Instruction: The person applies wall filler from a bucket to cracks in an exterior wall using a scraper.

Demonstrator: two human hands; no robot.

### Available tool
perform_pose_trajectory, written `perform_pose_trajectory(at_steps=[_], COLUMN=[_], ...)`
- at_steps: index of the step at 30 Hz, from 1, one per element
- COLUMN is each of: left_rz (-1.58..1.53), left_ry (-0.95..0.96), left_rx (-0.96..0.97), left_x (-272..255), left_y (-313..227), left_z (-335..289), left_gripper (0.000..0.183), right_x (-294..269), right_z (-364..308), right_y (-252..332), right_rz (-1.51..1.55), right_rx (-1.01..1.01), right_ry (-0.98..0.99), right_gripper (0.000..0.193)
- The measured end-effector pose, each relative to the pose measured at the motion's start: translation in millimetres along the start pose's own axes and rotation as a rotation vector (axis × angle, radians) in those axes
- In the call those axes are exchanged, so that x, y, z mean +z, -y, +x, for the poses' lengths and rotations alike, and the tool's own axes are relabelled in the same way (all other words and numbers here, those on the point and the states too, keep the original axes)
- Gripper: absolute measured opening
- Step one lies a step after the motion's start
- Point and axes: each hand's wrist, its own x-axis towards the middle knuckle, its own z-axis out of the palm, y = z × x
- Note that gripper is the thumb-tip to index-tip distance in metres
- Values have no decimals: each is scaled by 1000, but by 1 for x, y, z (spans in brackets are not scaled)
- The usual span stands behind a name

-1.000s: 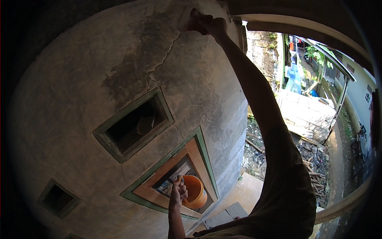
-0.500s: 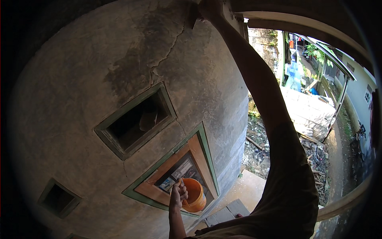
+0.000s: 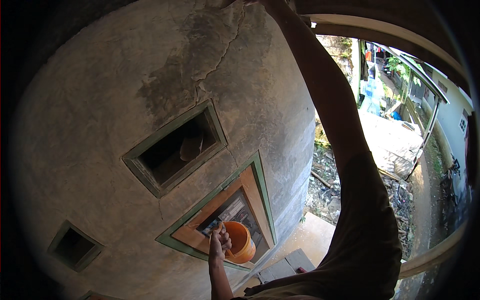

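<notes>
My left hand (image 3: pixel 219 245), low in the middle, is closed on the handle side of an orange plastic bucket (image 3: pixel 241 243), whose open mouth is tilted toward me. What the bucket holds cannot be made out. My right arm reaches far up along the grey plastered wall (image 3: pixel 100 125). At the top edge my right hand (image 3: pixel 257 2) is mostly cut off. Beside its fingers shows a bit of a dark, flat-bladed tool (image 3: pixel 228 3), close to the wall. Below it a long crack (image 3: pixel 223 56) runs down through darker, patchy plaster to the green-framed opening (image 3: pixel 175 148).
A wooden-framed window (image 3: pixel 250 187) with green trim lies behind the bucket. A smaller opening (image 3: pixel 75 247) is at lower left. Grey blocks (image 3: pixel 285 267) stand on the pale floor far below. Rubble (image 3: pixel 325 187) and a white block wall (image 3: pixel 390 140) lie outside to the right.
My right hand and the flat-bladed tool have moved up and left, mostly out of view. My left hand and the bucket have shifted slightly left and up.
</notes>
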Motion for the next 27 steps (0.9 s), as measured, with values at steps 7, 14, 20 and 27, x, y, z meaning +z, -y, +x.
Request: perform_pose_trajectory(at_steps=[7,14,20,27], left_rz=[26,12,12,0], left_ry=[34,26,72,20], left_rx=[-8,10,36,50], left_x=[0,-3,8,-2], left_y=[1,6,5,4], left_z=[-1,-4,-3,-18], left_gripper=[23,24,24,24], right_x=[-8,-26,-22,19], right_z=[-19,-22,24,-11], right_y=[-119,-153,-192,-28], right_rz=[469,154,-319,-292], right_rx=[264,300,108,56], right_ry=[10,-202,-246,-15], right_gripper=[31,33,43,29])
